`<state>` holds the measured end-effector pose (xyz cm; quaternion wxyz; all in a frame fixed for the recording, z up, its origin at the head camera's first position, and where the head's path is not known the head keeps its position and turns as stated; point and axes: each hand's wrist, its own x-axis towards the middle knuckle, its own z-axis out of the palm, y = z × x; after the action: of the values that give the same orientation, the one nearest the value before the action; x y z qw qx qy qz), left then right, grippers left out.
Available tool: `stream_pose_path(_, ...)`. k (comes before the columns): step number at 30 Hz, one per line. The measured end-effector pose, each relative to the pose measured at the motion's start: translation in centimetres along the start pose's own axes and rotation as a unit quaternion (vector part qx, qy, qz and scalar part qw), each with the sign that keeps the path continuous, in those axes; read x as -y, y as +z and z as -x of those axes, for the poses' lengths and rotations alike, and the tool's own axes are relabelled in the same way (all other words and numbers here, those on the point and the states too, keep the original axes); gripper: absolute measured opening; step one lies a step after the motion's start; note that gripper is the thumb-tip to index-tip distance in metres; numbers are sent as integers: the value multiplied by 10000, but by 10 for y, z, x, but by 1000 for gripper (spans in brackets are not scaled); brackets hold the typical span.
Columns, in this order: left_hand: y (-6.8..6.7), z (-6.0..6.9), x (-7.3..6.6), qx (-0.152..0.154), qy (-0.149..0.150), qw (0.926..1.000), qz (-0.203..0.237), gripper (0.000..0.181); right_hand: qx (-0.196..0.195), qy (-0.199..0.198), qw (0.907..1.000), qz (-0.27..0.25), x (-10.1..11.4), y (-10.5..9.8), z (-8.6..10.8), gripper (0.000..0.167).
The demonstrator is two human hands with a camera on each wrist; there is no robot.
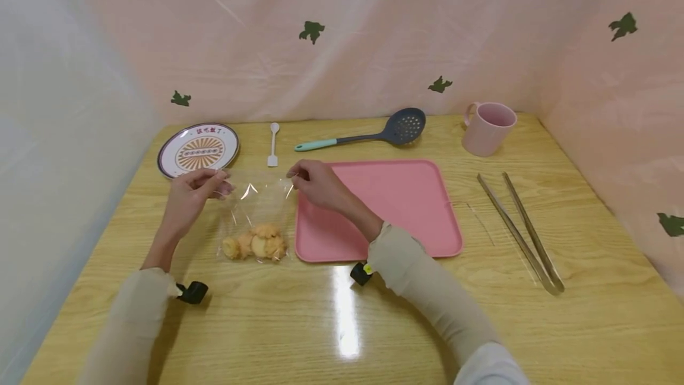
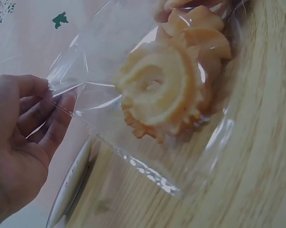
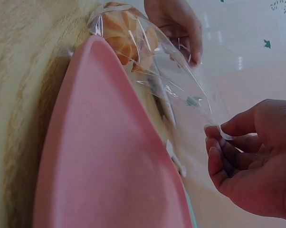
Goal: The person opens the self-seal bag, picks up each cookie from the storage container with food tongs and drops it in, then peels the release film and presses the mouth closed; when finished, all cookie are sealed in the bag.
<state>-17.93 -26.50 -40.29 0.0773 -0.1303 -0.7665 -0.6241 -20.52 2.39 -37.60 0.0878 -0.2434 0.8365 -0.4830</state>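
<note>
A clear plastic bag (image 1: 251, 207) with several golden piped cookies (image 1: 259, 243) at its bottom is held up by its two top corners, left of the pink tray. My left hand (image 1: 195, 192) pinches the left corner between thumb and fingers, near the plate. On the other corner, my right hand (image 1: 317, 183) has its own pinch, above the tray's left edge. In the left wrist view the cookies (image 2: 157, 88) show ridged swirls through the film, with the left hand (image 2: 26, 128) at the bag's edge. The right wrist view shows the right hand (image 3: 257, 156) gripping the film.
A pink tray (image 1: 395, 207) lies at the table's middle. Behind are a patterned plate (image 1: 199, 150), a small white spoon (image 1: 273, 144), a slotted skimmer (image 1: 403, 126) and a pink mug (image 1: 487, 129). Metal tongs (image 1: 526, 236) lie right, beside a thin clear strip (image 1: 481, 224).
</note>
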Motion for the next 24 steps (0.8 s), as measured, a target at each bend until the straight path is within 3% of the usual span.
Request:
stream_pose_path(14,-1,-7,13,1,-735,9969,-282,34,209,388,9982,413,-5,4,-18,24)
stream_pose_path(24,-6,-10,19,-54,-1055,9920,-696,36,266,630,9959,599,-7,9,-28,23)
